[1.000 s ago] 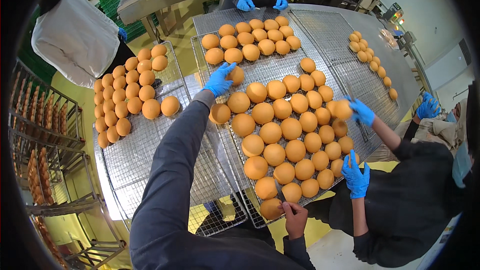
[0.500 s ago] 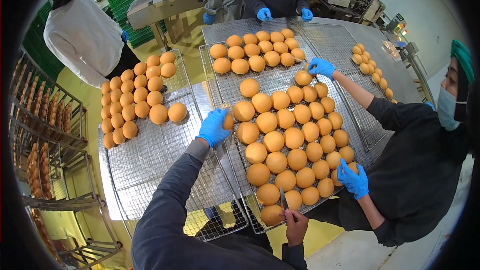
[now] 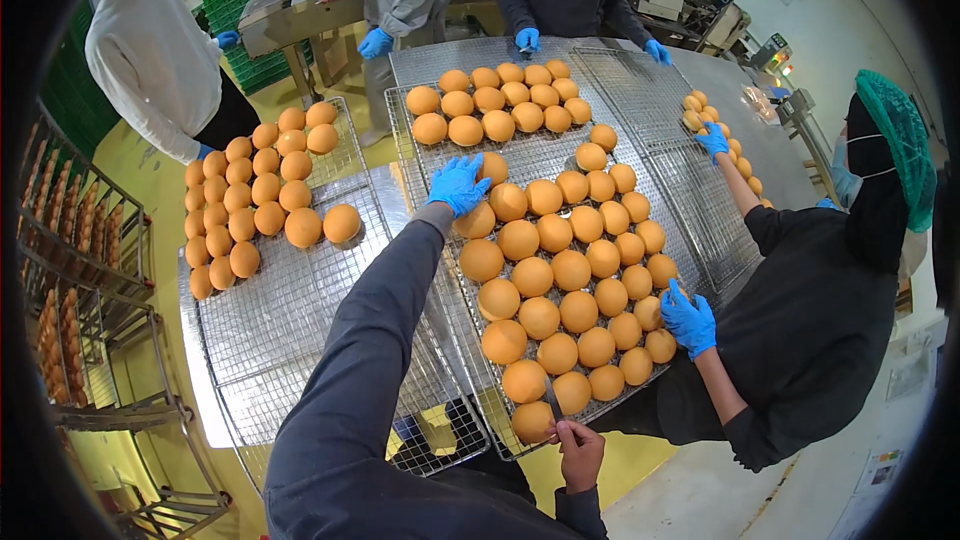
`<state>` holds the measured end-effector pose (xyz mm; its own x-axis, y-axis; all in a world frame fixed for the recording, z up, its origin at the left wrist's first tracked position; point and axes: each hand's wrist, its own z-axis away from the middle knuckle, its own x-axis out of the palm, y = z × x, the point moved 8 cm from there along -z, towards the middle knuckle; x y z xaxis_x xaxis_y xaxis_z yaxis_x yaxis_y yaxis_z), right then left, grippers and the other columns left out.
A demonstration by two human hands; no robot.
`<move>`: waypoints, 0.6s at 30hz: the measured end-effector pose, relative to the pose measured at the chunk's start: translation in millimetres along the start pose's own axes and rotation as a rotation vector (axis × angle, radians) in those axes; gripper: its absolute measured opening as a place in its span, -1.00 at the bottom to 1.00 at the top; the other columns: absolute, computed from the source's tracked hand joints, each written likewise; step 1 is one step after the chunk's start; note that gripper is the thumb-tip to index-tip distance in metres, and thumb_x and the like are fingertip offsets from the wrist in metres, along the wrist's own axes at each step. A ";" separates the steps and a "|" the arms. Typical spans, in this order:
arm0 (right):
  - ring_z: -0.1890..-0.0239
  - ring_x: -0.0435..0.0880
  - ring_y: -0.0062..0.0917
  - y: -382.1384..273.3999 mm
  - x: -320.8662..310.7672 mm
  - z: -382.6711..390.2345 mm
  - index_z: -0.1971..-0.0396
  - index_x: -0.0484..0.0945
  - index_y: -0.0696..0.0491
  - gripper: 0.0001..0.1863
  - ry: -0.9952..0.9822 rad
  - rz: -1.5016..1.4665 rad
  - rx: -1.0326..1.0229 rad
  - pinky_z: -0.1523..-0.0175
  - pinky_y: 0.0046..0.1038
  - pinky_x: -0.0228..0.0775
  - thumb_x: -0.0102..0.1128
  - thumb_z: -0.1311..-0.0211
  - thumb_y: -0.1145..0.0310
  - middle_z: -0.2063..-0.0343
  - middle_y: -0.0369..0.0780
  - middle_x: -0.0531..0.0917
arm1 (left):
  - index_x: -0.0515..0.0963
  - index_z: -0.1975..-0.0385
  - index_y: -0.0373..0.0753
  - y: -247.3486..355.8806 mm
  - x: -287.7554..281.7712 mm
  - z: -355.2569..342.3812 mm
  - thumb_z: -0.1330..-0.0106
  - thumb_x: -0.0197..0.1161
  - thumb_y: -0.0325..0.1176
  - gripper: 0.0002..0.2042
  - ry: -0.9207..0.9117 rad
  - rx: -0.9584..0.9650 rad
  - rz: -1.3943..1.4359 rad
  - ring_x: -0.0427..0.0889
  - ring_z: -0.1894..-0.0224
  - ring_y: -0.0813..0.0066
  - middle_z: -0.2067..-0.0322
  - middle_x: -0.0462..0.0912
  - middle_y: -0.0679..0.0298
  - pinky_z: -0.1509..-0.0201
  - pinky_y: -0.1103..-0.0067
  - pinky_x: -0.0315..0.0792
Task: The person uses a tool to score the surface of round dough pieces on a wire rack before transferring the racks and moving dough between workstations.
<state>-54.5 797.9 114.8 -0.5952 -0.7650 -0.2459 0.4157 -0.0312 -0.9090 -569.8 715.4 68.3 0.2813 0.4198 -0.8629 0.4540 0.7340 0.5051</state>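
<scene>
My left hand (image 3: 459, 185), in a blue glove, reaches to the far left corner of the large group of round golden-brown buns. Its fingers curl against the left side of a bun (image 3: 492, 168); the palm hides what lies beneath. My bare right hand (image 3: 577, 452) grips a small knife (image 3: 552, 402) at the near end of the same group. The knife's blade lies between the nearest bun (image 3: 532, 422) and the bun to its right (image 3: 571, 392). These buns sit in rows on a wire rack (image 3: 462, 360).
A second wire rack (image 3: 300, 340) at left carries more buns (image 3: 238, 197). Another cluster (image 3: 487, 100) sits at the far end. A co-worker at right has one gloved hand (image 3: 688, 320) beside the buns, another (image 3: 712, 140) at the far-right buns. Several people stand beyond; a rack trolley (image 3: 110, 400) is left.
My left hand has moved away from me and slightly right, to the far bun. The co-worker's far hand has gone from the middle buns to the far-right ones. My right hand still holds the knife.
</scene>
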 end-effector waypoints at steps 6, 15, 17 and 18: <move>0.53 0.58 -0.69 7.4 -2.5 5.8 0.32 0.65 0.29 -0.78 0.028 0.020 0.034 0.44 -0.67 0.30 0.17 -0.32 0.41 0.49 -0.19 0.71 | 0.26 -0.33 -0.09 -35.4 -19.9 28.3 -0.35 0.07 0.01 -0.42 0.356 0.102 0.180 0.14 -0.41 -0.02 -0.30 0.27 -0.06 -0.42 0.04 0.02; 0.56 0.53 -0.71 16.2 19.6 21.6 0.34 0.64 0.29 -0.80 -0.023 -0.002 0.014 0.47 -0.66 0.28 0.17 -0.32 0.43 0.50 -0.18 0.69 | 0.45 -0.19 0.00 -152.8 -128.6 219.7 -0.09 0.24 0.23 -0.32 0.318 -0.539 -0.299 -0.06 -0.47 0.01 -0.32 0.24 0.04 -0.29 -0.33 -0.22; 0.55 0.55 -0.72 1.1 41.7 26.2 0.34 0.64 0.29 -0.80 -0.087 -0.055 -0.027 0.47 -0.67 0.28 0.17 -0.32 0.43 0.50 -0.18 0.70 | 0.47 -0.17 0.01 -155.4 -120.2 243.7 -0.04 0.23 0.31 -0.28 0.272 -0.513 -0.242 0.03 -0.43 0.04 -0.28 0.28 0.05 -0.27 -0.32 -0.12; 0.55 0.55 -0.72 0.9 51.6 25.9 0.34 0.64 0.29 -0.80 -0.113 -0.083 -0.046 0.47 -0.67 0.27 0.17 -0.32 0.43 0.50 -0.19 0.70 | 0.48 -0.16 -0.01 -147.3 -116.9 248.6 -0.03 0.23 0.31 -0.28 0.244 -0.484 -0.236 0.05 -0.43 0.01 -0.27 0.29 0.01 -0.29 -0.29 -0.13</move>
<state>-67.1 741.7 110.0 -0.5438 -0.8287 -0.1325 0.3350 -0.0696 -0.9396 -459.5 425.4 98.7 -0.0094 0.2845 -0.9586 0.0275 0.9584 0.2841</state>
